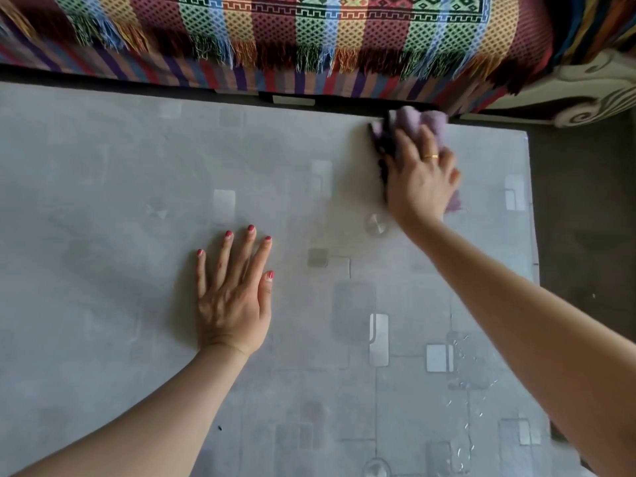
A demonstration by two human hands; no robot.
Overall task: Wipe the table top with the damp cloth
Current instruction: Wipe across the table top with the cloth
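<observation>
The right hand (421, 180) presses its spread fingers on the cloth (418, 127) at two o'clock, near the table (103, 187) edge, to rub. The left hand (234, 297) lies flat, open and empty, for support.

bunched lilac cloth (418, 123) at far right corner of grey patterned table top (103, 201)

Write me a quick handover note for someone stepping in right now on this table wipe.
Left hand: flat on the table top, palm down, holding nothing.
Right hand: pressing the purple cloth at the far right corner, beside the couch throw.
Done: cannot tell how much is wiped.
Left: water droplets sit near the right edge, close to you; wipe those and the rest.
</observation>
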